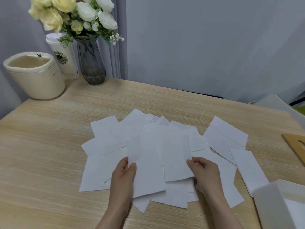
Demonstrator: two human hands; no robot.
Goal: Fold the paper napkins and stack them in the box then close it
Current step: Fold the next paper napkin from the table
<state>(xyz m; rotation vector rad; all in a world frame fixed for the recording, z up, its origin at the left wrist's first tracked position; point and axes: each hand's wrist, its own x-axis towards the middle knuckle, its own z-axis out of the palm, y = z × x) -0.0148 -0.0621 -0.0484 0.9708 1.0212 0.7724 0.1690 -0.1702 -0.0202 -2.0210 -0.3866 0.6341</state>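
Pinching one napkin (146, 162) at its side edges, my left hand (123, 176) and right hand (203, 172) lift it off the scattered pile (105, 138) for folding, open box (270, 200) nearby.

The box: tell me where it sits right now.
In the head view the white box sits open at the table's near right corner, just right of the spread napkins.

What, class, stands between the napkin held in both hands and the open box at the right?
Nothing solid. Both hands, left hand and right hand, hold the napkin. Only flat loose napkins lie on the table toward the box, whose top is open.
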